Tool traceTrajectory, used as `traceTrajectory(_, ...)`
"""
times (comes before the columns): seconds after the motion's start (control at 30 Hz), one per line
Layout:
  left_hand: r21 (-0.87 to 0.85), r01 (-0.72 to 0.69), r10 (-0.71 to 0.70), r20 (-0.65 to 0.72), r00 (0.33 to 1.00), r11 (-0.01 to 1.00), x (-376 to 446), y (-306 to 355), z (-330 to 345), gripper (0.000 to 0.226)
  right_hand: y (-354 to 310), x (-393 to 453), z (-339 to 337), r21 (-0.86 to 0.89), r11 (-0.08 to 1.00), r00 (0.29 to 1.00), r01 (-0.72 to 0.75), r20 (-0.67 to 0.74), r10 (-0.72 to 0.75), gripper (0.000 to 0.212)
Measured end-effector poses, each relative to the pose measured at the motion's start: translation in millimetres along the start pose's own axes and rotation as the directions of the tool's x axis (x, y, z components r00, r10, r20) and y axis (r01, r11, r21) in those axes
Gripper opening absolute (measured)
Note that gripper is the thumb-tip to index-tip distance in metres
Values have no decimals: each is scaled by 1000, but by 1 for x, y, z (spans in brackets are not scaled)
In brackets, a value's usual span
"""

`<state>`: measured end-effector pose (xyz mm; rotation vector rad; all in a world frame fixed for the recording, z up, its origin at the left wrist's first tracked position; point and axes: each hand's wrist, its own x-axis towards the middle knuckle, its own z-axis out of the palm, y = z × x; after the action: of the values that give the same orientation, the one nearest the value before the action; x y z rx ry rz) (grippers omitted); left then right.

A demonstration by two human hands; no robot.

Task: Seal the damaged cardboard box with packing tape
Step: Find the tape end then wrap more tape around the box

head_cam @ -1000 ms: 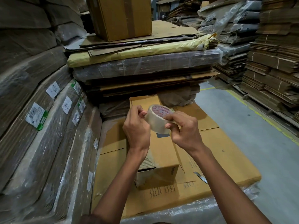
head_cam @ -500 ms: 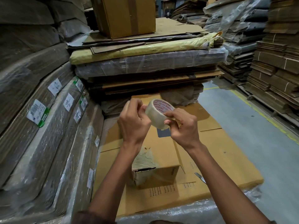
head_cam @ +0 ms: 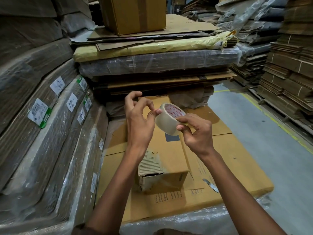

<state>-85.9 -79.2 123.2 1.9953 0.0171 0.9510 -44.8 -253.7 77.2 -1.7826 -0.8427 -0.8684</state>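
My right hand point(head_cam: 197, 133) grips the clear, glossy roll of packing tape point(head_cam: 168, 120) above the torn brown cardboard box point(head_cam: 162, 172); my left hand point(head_cam: 139, 121), fingers loosely curled, picks at the roll's edge with thumb and forefinger.

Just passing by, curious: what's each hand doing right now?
Left hand: fingers picking at the packing tape roll.
Right hand: closed, holding the roll.
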Motion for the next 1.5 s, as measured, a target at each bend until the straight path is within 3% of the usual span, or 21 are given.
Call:
traceTrajectory(0.13,-78,64,-62,22,998,995,-5,5,0,14,4,-5,0,-1,1000,1000,-29,5,29,13)
traceTrajectory(0.33,50,43,-37,-118,992,998,-11,15,3,15,5,-11,-5,40,997,998,-67,-7,68,21)
traceTrajectory(0.6,55,30,-26,-66,998,998,-12,20,8,15,8,-12,-10,66,993,995,-97,-4,97,24)
traceTrajectory(0.7,41,62,-60,-54,997,997,-13,21,14,16,-3,-12,-14,159,972,984,-170,81,159,34)
traceTrajectory(0.83,-3,51,-51,-24,998,999,-11,26,20,19,-25,-16,-10,347,866,919,-360,289,267,60)
traceTrajectory(0.9,11,27,-27,-5,1000,1000,-9,24,20,21,-26,-16,-11,365,826,887,-430,341,312,59)
traceTrajectory(1.1,33,30,-31,48,998,999,-6,16,18,19,-9,-4,-28,180,884,852,-431,404,333,36)
traceTrajectory(1.23,66,2,-9,106,994,998,-1,16,13,17,-1,1,-32,52,870,799,-491,424,426,35)
traceTrajectory(1.4,134,-3,-9,90,996,991,-2,17,12,16,9,5,-33,-435,828,760,-354,382,526,44)
traceTrajectory(1.5,183,80,-105,135,985,980,-1,10,9,19,14,1,-37,-341,817,658,-465,484,576,54)
